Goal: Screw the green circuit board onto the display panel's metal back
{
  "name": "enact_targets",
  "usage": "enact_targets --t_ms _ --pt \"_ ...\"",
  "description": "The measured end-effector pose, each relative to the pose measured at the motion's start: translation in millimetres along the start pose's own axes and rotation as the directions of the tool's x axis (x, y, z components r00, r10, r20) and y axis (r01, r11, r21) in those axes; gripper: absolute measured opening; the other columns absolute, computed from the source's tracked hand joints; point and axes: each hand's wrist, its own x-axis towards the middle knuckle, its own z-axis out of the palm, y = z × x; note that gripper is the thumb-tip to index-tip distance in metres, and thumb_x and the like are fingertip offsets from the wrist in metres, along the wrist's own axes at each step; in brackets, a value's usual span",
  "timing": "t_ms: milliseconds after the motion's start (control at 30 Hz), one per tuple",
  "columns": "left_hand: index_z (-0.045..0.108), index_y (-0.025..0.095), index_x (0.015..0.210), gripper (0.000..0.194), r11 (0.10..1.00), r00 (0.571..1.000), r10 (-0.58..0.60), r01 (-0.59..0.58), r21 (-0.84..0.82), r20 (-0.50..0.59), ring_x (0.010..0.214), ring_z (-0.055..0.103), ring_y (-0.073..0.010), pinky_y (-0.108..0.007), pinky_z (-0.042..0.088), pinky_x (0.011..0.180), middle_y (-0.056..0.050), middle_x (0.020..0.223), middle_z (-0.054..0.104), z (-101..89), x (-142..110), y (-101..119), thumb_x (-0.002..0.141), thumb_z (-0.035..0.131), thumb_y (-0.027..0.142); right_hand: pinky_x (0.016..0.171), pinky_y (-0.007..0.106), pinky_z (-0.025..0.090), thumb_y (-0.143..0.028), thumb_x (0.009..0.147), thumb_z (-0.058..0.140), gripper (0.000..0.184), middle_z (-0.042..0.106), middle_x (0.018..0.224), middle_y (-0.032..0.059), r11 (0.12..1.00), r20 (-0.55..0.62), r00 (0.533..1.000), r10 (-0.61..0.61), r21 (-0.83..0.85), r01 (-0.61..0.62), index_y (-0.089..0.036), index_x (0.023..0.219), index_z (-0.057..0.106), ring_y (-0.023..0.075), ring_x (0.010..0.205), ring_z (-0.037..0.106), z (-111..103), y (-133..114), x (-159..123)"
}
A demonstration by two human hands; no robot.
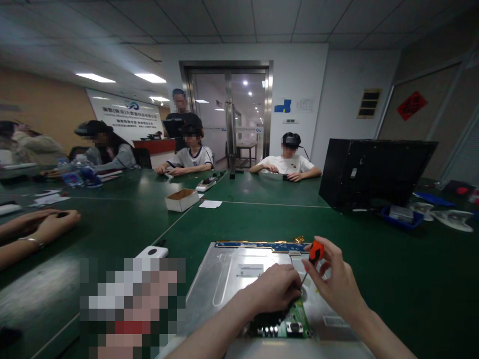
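My right hand [332, 271] grips the orange-black screwdriver [316, 253]; left-hand [275, 286] fingers bunched over green board [299, 316], grasp unclear.

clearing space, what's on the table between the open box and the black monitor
Head view: a white paper and a small white scrap by the box, then bare green tabletop to the monitor.

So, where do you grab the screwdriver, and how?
Best by the fat orange-and-black screwdriver handle, I think, pinched from the right, like the right hand does. It sticks up high, while the thin shaft slants down left, near the left hand.
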Motion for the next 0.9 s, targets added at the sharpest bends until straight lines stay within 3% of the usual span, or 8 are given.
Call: enact_targets --t_ms 233,433,700,900 --pt "0.065 0.018 0.092 0.008 1.0 1.0 0.013 -0.013 0.003 -0.001 0.086 0.064 -0.0206 -0.026 0.044 0.075 -0.004 0.094 0.069 -0.6 -0.2 0.4 0.085 0.067 0.015 0.041 0.023 0.048 -0.036 0.1 0.047 0.043 0.067 0.083 0.0036 0.999 0.013 1.0 0.02 0.038 -0.02 -0.02 0.136 0.033 0.013 0.049 0.06 1.7 0.1 -1.9" --pt "0.065 0.018 0.092 0.007 1.0 1.0 0.011 -0.011 0.004 -0.004 0.086 0.063 -0.0208 -0.027 0.044 0.075 -0.005 0.095 0.069 -0.4 -0.5 0.8 0.086 0.066 0.016 0.048 0.025 0.052 -0.035 0.102 0.044 0.041 0.063 0.09 0.0054 1.0 0.048 0.999 -0.003 -0.012 0.003 -0.022 0.141 0.039 0.0133 0.056 0.06 -2.6 -4.7 3.0" --pt "0.064 0.017 0.091 0.006 0.999 1.0 0.024 -0.023 0.024 -0.002 0.084 0.063 -0.0202 -0.026 0.043 0.073 -0.005 0.094 0.068 0.5 0.3 -0.3 0.085 0.067 0.016 0.051 0.028 0.053 -0.027 0.103 0.039 0.053 0.064 0.085 0.0044 0.996 0.05 0.996 -0.069 -0.053 0.072 -0.023 0.154 0.024 0.0163 0.056 0.061 -3.6 -6.9 3.5" --pt "0.063 0.017 0.09 0.005 0.998 1.0 -0.008 0.007 0.059 0.015 0.086 0.063 -0.0202 -0.025 0.043 0.071 -0.005 0.097 0.069 -1.7 0.7 2.9 0.087 0.067 0.016 0.048 0.027 0.053 -0.037 0.101 0.047 0.05 0.062 0.092 0.0058 0.996 0.012 0.998 -0.06 -0.069 0.061 -0.022 0.146 0.033 0.0132 0.053 0.058 0.1 -0.5 0.0"
